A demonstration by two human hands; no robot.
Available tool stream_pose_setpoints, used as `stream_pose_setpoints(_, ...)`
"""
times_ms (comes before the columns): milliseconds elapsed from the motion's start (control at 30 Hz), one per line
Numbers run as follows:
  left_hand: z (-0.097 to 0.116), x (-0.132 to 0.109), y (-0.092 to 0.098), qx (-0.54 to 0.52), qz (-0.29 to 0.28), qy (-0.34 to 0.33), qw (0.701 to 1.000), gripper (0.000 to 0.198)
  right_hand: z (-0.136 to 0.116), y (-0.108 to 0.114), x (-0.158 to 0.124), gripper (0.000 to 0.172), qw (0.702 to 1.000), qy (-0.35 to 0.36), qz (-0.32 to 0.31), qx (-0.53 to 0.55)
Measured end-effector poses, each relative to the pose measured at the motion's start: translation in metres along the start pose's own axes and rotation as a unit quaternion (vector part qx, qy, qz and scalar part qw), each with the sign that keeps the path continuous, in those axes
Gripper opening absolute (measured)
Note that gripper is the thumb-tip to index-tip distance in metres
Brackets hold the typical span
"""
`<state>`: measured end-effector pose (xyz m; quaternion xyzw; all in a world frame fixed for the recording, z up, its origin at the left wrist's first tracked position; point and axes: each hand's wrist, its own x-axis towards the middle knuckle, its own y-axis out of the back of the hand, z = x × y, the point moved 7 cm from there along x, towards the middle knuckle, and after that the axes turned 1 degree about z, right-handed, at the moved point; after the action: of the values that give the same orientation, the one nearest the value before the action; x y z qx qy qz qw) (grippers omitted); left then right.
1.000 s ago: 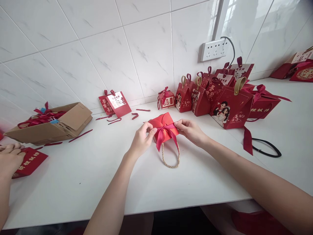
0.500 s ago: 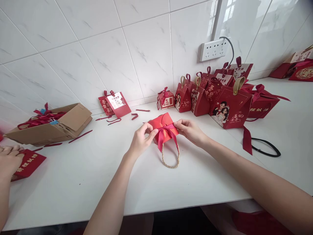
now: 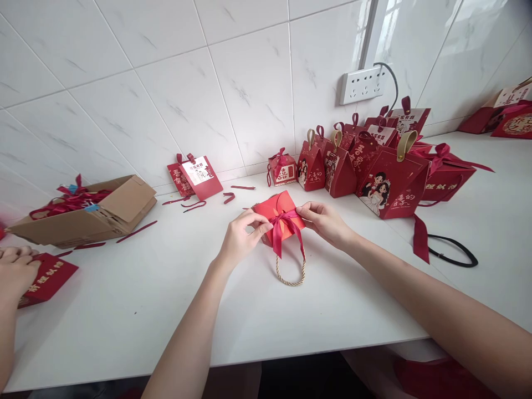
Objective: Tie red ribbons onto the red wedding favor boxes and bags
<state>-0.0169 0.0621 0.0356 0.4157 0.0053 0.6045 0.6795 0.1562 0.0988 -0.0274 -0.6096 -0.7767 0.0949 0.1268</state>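
Observation:
A small red gift box (image 3: 276, 209) with rounded flaps lies on the white table (image 3: 266, 310) in front of me. A pink-red ribbon bow (image 3: 285, 226) is tied on its near side, and a beige cord handle (image 3: 290, 272) loops toward me. My left hand (image 3: 241, 235) pinches the bow's left loop. My right hand (image 3: 324, 220) pinches the right loop. Both hands are closed on the ribbon.
Several finished red gift bags (image 3: 390, 180) stand along the wall at right, with a small cube box (image 3: 282, 169). A cardboard box (image 3: 87, 213) of ribbons sits at left. Another person's hand (image 3: 14, 271) rests on a flat red bag (image 3: 47, 277). A black cable (image 3: 453, 255) lies at right.
The ribbon tails have shifted from hanging left of centre to hanging straight down, and the bow looks tighter. My hands have stayed almost in place.

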Motion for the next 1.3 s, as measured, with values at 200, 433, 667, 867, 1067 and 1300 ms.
stream_pose_setpoints(200,-0.002,0.001,-0.004,-0.006,-0.021,0.013,1.0,0.023,-0.001,-0.002,-0.002,0.032,1.0,-0.002,-0.003,-0.004)
stream_pose_setpoints(433,-0.009,0.0,-0.008,0.003,-0.032,0.036,0.999,0.023,-0.001,-0.005,-0.003,0.032,1.0,-0.003,-0.008,-0.012)
stream_pose_setpoints(667,-0.01,0.0,-0.007,-0.005,-0.019,0.038,0.999,0.022,-0.001,-0.006,-0.004,0.034,1.0,-0.009,-0.005,-0.015)
stream_pose_setpoints(867,-0.008,-0.001,-0.005,-0.031,0.001,0.043,0.999,0.025,-0.001,-0.003,-0.004,0.036,0.999,-0.019,0.012,-0.027)
stream_pose_setpoints(1067,-0.008,-0.002,-0.005,-0.03,0.011,0.022,0.999,0.027,0.001,0.0,-0.007,0.037,0.998,-0.035,0.016,-0.054)
stream_pose_setpoints(1300,-0.006,-0.001,-0.007,-0.024,0.005,0.001,1.0,0.027,0.004,0.003,-0.005,0.035,0.997,-0.039,0.013,-0.063)
